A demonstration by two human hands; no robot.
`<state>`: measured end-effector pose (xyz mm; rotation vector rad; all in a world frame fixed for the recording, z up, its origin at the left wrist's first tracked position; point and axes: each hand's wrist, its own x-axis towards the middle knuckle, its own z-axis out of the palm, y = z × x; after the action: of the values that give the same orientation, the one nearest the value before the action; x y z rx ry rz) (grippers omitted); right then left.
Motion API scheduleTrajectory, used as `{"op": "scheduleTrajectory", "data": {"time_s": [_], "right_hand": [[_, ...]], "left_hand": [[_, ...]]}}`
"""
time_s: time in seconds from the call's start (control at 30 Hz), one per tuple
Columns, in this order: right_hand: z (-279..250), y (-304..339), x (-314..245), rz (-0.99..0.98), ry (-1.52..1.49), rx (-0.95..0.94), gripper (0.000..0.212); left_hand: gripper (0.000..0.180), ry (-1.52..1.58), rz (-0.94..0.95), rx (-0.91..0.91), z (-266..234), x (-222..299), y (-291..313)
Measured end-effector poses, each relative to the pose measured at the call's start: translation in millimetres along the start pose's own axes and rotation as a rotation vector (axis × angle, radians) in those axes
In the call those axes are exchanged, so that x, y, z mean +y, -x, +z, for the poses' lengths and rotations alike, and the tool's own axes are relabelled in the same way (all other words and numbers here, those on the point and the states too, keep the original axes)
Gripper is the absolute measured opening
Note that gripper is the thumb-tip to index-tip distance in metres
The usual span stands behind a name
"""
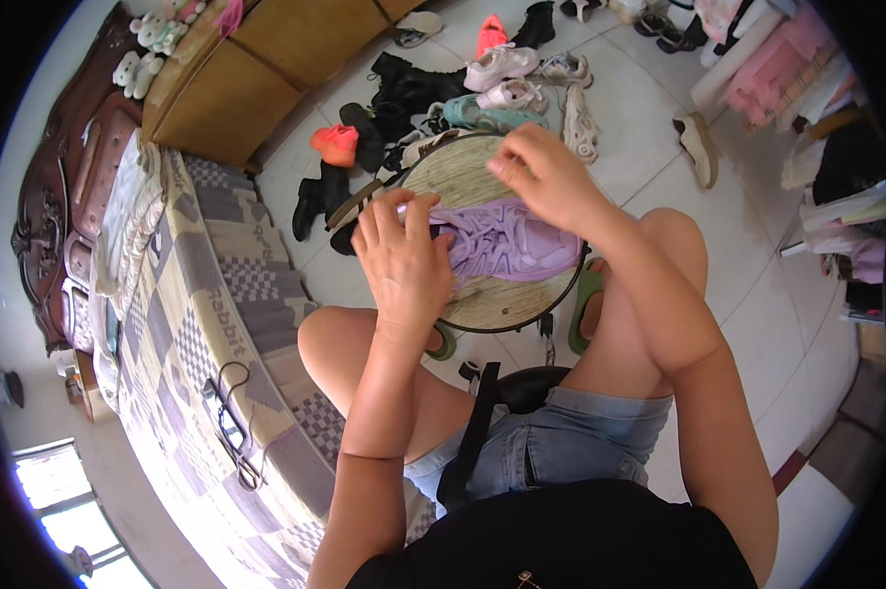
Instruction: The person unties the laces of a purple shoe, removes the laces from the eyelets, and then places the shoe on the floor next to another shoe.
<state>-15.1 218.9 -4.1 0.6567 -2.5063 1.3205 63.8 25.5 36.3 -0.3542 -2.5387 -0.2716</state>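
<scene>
A lilac lace-up sneaker [526, 240] lies on a round wooden stool top [492, 304] between my knees, its toe pointing right. My left hand [401, 257] is at the heel end, fingers bent around the shoe's opening and partly hiding it. The laces [477, 236] run loosely across the upper. Above the toe end, apart from the shoe, my right hand [546, 175] is raised with its fingers curled in toward the thumb. Whatever may be between those fingertips is too small to make out.
Many shoes and black boots [413, 88] crowd the floor beyond the stool. A single beige shoe [696, 149] lies at the right. On the left stands a bed [187, 324] with a cable [246, 432] on it. Clothes [777, 69] hang at the far right.
</scene>
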Motion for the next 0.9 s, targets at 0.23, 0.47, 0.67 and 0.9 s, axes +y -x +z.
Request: {"op": "scheduleTrajectory", "data": {"time_s": [0.23,0.47,0.67,0.9], "right_hand": [[40,12,-12,-0.228,-0.058,-0.069,0.017],[14,7,8,0.092,0.046,-0.056,0.017],[52,20,-19,-0.192,0.046,-0.039,0.024],[0,-11,18,0.347,-0.105,0.136,0.019]], "left_hand": [[0.028,0.204,-0.117,-0.23,21,-23,6],[0.02,0.186,-0.089,-0.258,20,-19,-1],[0.018,0.102,-0.052,-0.2,29,-19,3],[0.02,0.18,-0.111,-0.218,23,-18,4]]}}
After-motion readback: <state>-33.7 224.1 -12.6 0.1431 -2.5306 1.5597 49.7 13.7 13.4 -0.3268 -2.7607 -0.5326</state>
